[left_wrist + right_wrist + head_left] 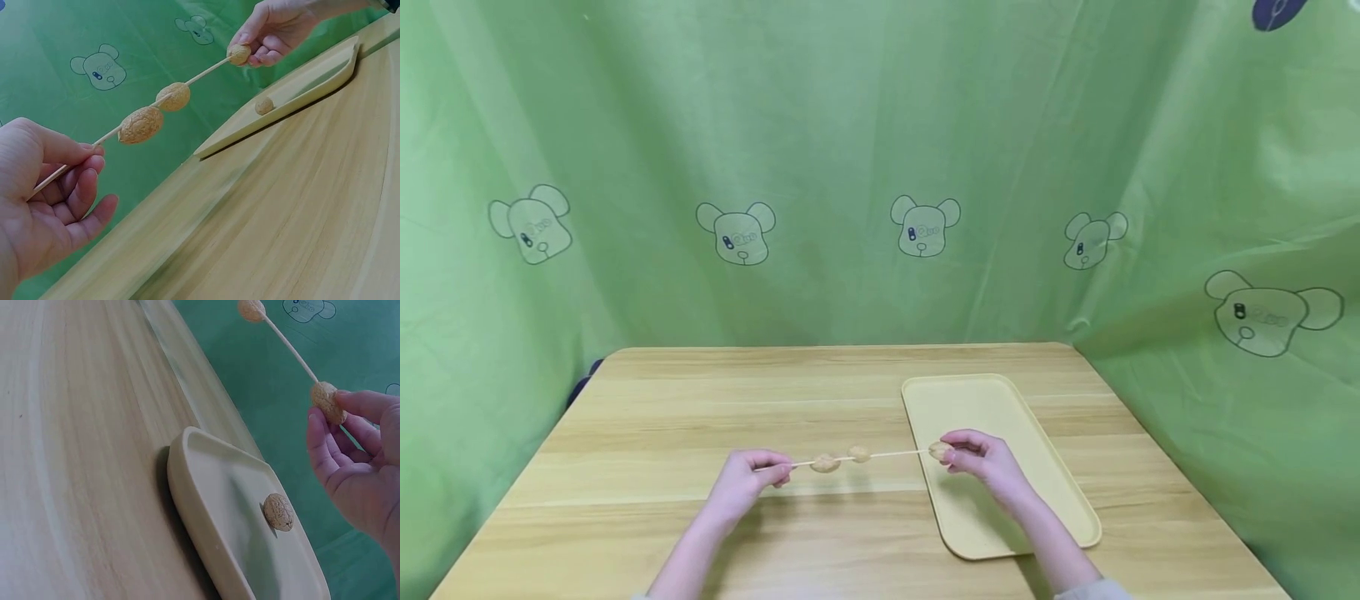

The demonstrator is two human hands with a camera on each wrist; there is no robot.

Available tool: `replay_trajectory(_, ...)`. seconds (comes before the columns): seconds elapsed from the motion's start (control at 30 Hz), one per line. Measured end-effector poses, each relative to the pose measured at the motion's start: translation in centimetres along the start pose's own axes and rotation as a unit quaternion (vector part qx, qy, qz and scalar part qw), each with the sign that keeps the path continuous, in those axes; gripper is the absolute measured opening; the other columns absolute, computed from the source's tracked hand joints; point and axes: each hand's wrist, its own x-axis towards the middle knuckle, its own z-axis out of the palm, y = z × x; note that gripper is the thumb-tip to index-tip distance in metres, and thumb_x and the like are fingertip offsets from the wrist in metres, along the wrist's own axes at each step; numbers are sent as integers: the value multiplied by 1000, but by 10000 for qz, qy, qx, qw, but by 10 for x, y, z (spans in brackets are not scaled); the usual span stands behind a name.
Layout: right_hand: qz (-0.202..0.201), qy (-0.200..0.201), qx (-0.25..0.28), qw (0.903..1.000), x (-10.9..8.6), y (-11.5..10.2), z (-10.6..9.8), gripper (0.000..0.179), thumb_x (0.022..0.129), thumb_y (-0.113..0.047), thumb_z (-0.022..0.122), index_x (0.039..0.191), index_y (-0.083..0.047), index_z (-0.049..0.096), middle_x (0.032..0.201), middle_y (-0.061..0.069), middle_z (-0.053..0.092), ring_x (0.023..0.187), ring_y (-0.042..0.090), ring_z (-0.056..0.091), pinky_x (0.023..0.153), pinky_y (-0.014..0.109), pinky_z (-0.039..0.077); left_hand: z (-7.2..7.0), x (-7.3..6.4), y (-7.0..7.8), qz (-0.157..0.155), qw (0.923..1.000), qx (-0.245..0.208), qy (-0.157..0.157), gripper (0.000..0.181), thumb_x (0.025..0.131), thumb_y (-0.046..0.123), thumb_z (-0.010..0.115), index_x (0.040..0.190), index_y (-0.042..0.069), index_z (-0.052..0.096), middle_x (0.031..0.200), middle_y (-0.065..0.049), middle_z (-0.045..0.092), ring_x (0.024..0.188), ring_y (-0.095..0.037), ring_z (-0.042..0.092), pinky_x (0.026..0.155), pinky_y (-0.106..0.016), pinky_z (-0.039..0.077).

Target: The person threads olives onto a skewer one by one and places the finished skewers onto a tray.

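Above the table, my left hand [747,482] pinches one end of a thin wooden skewer [891,454] between thumb and fingers. Two wrinkled light-brown balls are threaded on it: a larger oval one [140,125] nearer the left hand and a smaller one [174,97] beside it. At the skewer's far end, my right hand [988,465] holds a third wrinkled brown ball [327,402] with thumb and fingertips. The skewer's tip meets this ball; how deep it goes is hidden. Another such ball [279,512] lies in the tray, behind the right hand in the head view.
A pale yellow rectangular tray [958,396] with a raised rim lies on the right of the wooden table [700,400], under the right hand. Green curtains [835,125] printed with bear heads hang behind the table and along its sides.
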Motion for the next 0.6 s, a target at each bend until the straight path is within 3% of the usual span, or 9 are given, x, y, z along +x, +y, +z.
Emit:
replay_trajectory(0.2, -204, -122, 163, 9996, 0, 3, 3, 39, 83, 1, 63, 110, 23, 47, 95, 13, 65, 79, 13, 63, 74, 28, 53, 2, -1, -1, 176, 9998, -70, -81, 17, 81, -1, 62, 92, -14, 64, 77, -19, 65, 69, -15, 58, 70, -28, 49)
replay_trajectory(0.6, -516, 112, 442, 9976, 0, 5, 9, 35, 82, 7, 60, 107, 27, 46, 85, 1, 65, 75, 12, 63, 70, 25, 53, 6, -1, 0, -68, 9996, -258, 32, 18, 80, 0, 63, 92, -13, 64, 79, -21, 64, 72, -23, 60, 68, -27, 51)
